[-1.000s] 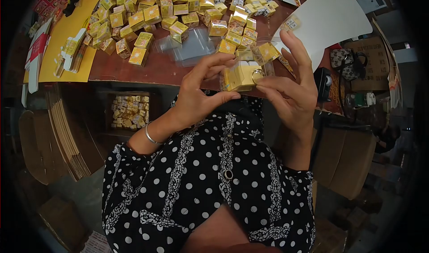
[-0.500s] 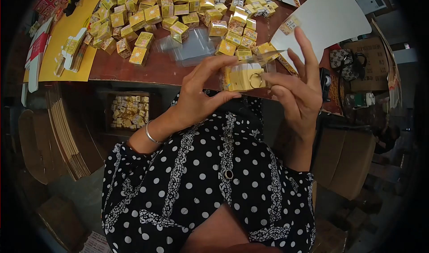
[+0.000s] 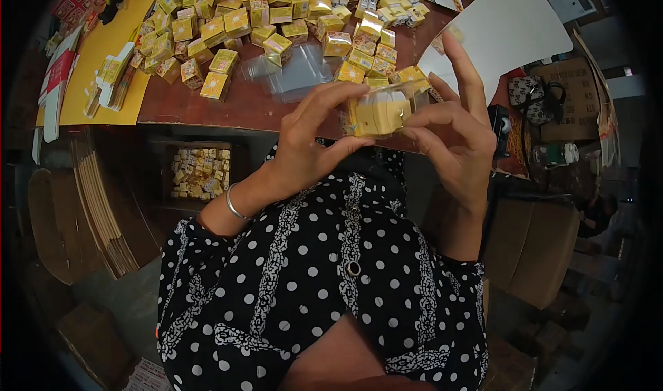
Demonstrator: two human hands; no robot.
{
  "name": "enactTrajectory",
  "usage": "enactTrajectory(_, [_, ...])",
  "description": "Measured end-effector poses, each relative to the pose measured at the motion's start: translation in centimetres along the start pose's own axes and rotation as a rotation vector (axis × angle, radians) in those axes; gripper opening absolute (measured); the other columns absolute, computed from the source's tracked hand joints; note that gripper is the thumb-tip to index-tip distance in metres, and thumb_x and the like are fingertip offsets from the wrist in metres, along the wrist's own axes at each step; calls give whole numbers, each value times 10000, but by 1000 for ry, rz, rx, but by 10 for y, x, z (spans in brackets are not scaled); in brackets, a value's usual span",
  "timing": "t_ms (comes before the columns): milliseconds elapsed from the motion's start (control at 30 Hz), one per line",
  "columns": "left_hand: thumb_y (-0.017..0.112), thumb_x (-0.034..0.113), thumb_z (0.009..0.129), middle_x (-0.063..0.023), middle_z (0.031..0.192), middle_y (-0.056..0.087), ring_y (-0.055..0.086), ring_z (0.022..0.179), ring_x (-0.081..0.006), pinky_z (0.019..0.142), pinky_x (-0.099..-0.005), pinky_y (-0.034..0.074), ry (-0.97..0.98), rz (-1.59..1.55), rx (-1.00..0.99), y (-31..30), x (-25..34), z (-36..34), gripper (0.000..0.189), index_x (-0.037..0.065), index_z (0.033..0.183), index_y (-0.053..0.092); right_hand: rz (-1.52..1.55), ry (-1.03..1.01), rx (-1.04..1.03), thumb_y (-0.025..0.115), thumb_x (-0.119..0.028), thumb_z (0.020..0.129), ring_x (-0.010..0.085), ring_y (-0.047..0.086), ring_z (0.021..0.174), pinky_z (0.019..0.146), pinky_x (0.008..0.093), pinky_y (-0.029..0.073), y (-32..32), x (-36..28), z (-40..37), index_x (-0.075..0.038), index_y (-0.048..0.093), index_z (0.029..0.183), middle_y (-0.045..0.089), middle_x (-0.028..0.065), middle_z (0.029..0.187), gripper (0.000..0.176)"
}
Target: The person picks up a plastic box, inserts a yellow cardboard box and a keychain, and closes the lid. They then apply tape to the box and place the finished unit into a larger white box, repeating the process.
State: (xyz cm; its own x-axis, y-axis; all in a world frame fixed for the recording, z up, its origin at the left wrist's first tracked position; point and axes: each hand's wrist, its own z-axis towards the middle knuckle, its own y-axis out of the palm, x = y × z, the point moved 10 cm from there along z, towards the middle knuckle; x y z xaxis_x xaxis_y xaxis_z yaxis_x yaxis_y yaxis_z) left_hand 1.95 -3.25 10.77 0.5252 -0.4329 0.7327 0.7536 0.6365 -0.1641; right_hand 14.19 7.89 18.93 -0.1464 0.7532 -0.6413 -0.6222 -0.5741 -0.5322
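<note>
My left hand (image 3: 307, 139) grips a small yellow box (image 3: 376, 115) in a clear plastic sleeve, thumb below and fingers above its left end. My right hand (image 3: 459, 132) is at the box's right end, its thumb and a finger pinched at the clear edge beside a small metal ring (image 3: 400, 112). Another finger of that hand points upward. Beyond the hands, many yellow printed boxes (image 3: 235, 23) lie piled on the red-brown table (image 3: 200, 118). Flat clear plastic sleeves (image 3: 297, 73) rest between the pile and my left hand.
Yellow sheet (image 3: 131, 101) with folded cartons (image 3: 109, 80) lies left; white sheet (image 3: 511, 25) lies upper right. A patterned pouch (image 3: 528, 101) and black device (image 3: 500, 132) are at right. A carton of small pieces (image 3: 200, 172) sits below the table. Part of another person (image 3: 597, 215) shows far right.
My right thumb and finger have closed in at the box's right end, and the ring has shifted. The clear flap above the box stands lower. My left hand has barely moved.
</note>
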Motion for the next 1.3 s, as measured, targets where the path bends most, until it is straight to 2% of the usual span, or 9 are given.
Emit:
enactTrajectory(167, [887,69,727,-134,1261,657,665,1089,-268,917,-354,559,-43,-64,16,-1,-7,-1,699,45,1350,571,-5,11,-5,799,-4,734,373,419,1459,1146,518,403,5,6,-2,17,774,857,375,282,1579,127])
enactTrajectory(367, [866,76,770,-143,1317,618,648,1127,-251,938,-367,563,-68,-161,11,1,-8,-5,770,50,1449,503,140,-51,73,795,-77,833,334,459,1434,1124,454,419,1,17,-22,0,661,1303,414,248,1563,495])
enactTrajectory(433, [857,73,782,-145,1341,603,642,1139,-246,954,-372,565,-88,-187,-5,3,-9,-8,798,54,1483,477,400,99,108,761,-120,900,319,466,1418,1127,427,423,18,40,-39,52,425,1503,414,254,1557,711])
enactTrajectory(533, [823,58,823,-142,1335,577,627,1164,-233,986,-379,564,-185,-332,-85,19,-14,-16,802,58,1524,433,511,152,145,729,-164,944,312,488,1393,1118,408,436,48,50,-60,73,313,1548,416,250,1553,772])
enactTrajectory(700, [761,73,895,-121,1263,541,619,1162,-225,990,-366,568,-213,-347,-222,31,-11,-26,734,63,1541,412,256,86,283,739,-258,944,273,584,1284,1051,361,481,48,62,-91,83,360,1529,516,236,1467,777])
enactTrajectory(867, [735,116,934,-107,1247,532,622,1119,-206,981,-348,570,-413,-478,-371,50,-37,-61,654,88,1520,446,182,219,243,733,-291,938,251,682,996,866,326,547,62,83,-129,43,565,1359,677,199,1173,564])
enactTrajectory(1033, [731,185,953,-103,1260,517,610,1139,-199,966,-341,574,-604,-592,-477,64,-65,-105,521,78,1428,546,163,252,159,725,-246,943,272,697,1015,854,323,557,73,83,-155,25,639,1227,685,197,1162,403])
enactTrajectory(1100, [739,204,949,-106,1293,496,596,1175,-197,953,-339,575,-420,-505,-440,55,-55,-94,433,68,1341,614,159,246,147,724,-233,947,283,699,1029,855,330,561,70,70,-149,26,653,1202,683,200,1174,371])
enactTrajectory(1300, [722,96,949,-107,1319,524,592,1202,-172,1014,-325,533,-512,-808,-302,57,-57,-88,244,3,1160,641,30,71,125,748,-161,932,334,689,1100,977,382,540,68,52,-132,35,635,1168,676,228,1230,327])
